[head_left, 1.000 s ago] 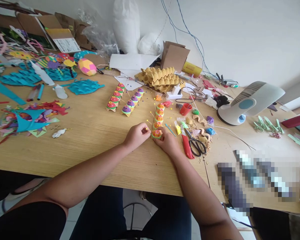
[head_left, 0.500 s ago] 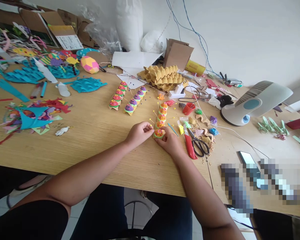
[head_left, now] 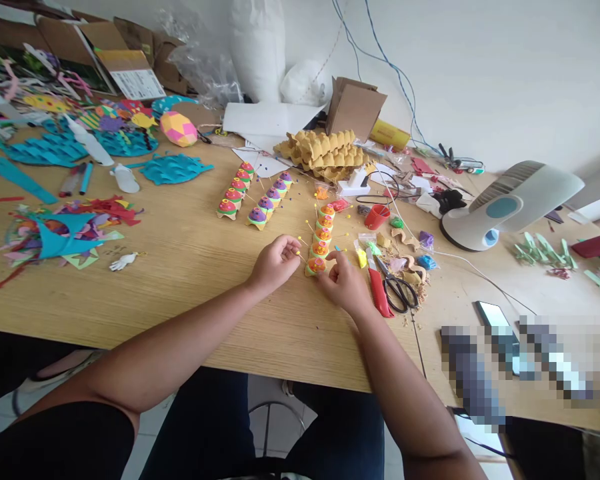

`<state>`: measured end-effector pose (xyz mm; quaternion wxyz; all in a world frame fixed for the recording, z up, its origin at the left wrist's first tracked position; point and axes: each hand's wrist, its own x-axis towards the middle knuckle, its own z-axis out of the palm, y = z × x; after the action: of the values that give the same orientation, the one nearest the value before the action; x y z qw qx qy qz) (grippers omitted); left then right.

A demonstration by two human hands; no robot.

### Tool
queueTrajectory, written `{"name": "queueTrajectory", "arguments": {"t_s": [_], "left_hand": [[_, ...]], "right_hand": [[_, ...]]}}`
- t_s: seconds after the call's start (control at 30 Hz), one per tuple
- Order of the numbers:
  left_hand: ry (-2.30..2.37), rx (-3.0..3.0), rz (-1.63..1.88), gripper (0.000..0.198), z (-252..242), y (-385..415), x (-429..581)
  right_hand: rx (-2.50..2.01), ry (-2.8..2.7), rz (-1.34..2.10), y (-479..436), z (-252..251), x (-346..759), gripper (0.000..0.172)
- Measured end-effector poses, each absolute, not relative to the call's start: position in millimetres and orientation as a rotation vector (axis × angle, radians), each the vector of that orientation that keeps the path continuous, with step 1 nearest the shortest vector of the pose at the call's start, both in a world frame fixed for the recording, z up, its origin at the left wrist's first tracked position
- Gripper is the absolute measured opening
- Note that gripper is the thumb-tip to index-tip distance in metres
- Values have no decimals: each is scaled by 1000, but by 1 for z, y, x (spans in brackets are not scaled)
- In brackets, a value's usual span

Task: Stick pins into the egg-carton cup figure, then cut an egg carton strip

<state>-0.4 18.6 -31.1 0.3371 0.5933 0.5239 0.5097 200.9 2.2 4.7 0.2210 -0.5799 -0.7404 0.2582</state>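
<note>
An egg-carton caterpillar [head_left: 322, 248], painted orange, pink and green with yellow-tipped wire legs, lies lengthwise on the table. My left hand [head_left: 276, 261] is at its left front, fingers loosely curled and parted. A small yellow ball [head_left: 299, 253] shows right at those fingertips; whether they touch it I cannot tell. My right hand [head_left: 345, 283] is at the front right, index finger bent, thumb tip close to the nearest bump. Two finished-looking carton strips, one red and green [head_left: 237, 190] and one purple and green [head_left: 271, 199], lie farther left.
Scissors [head_left: 401, 293], a red-handled cutter [head_left: 381, 292] and bags of coloured clay [head_left: 375, 249] lie to the right. Beyond them stands a white fan [head_left: 510, 203]. Stacked egg cartons [head_left: 325, 153] sit at the back. Paper scraps [head_left: 75, 233] spread at left, near a small white hand shape [head_left: 125, 261].
My left hand has drawn back slightly left from the caterpillar. My right hand has eased off to the right, its fingers lifting away, so more of the front bumps shows.
</note>
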Motion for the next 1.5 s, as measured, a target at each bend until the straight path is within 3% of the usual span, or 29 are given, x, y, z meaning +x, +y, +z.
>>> {"name": "queueTrajectory", "arguments": {"t_s": [0.13,0.2,0.4,0.57,0.67,0.97,1.23,1.5], "left_hand": [[1361,1452,1566,11,-21,13,-2],[1362,1425,1672,7,-18,12,-3],[1283,1544,1792,15,-13,5,-3],[1218,1990,1695,14,-10,-9,-1],[1175,2256,1582,10,-7,-13,3],[1297,2479,1398,13,36,-33,-8],[1875,2159,962,14,-1,-62,-96],[2204,2187,642,26,-11,-45,-60]], "right_hand": [[-1508,-2052,698,-1,11,201,9],[-1363,-2038,839,-4,14,200,10],[-972,-1813,1816,-10,13,195,14],[-818,-1793,2170,-4,-1,198,14],[-732,-1748,2228,1,-7,201,11],[-673,-1679,2281,8,-8,210,39],[-705,-1737,2250,7,-8,210,35],[-560,-1772,2300,10,-13,211,35]]}}
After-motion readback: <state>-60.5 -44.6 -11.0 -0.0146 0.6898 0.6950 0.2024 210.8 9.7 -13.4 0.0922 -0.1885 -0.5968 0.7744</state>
